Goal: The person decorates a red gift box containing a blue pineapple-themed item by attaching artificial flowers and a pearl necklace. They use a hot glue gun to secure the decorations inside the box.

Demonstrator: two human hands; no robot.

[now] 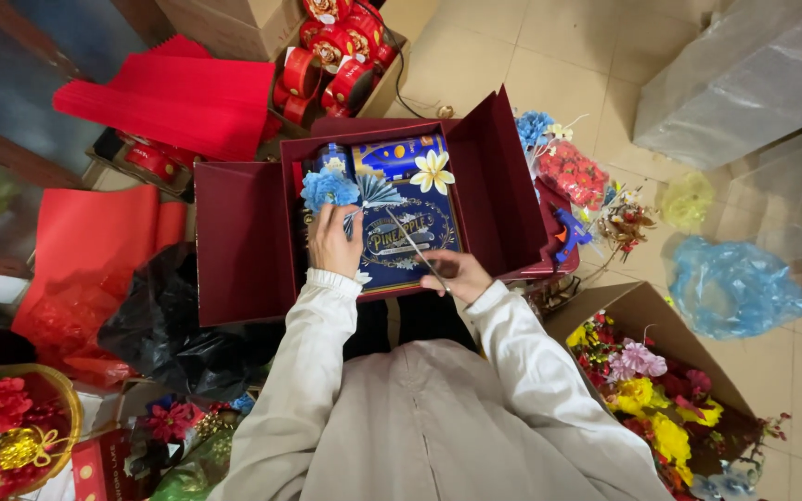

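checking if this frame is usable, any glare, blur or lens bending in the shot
Head view: even indoor light, soft shadows; mild sheen on the clear plastic wrap; wide-lens bending toward the edges; the left hand, right hand and dark red box are sharp enough; the thin stick is slightly soft.

Blue paper flower (329, 188) in open box (243, 243)
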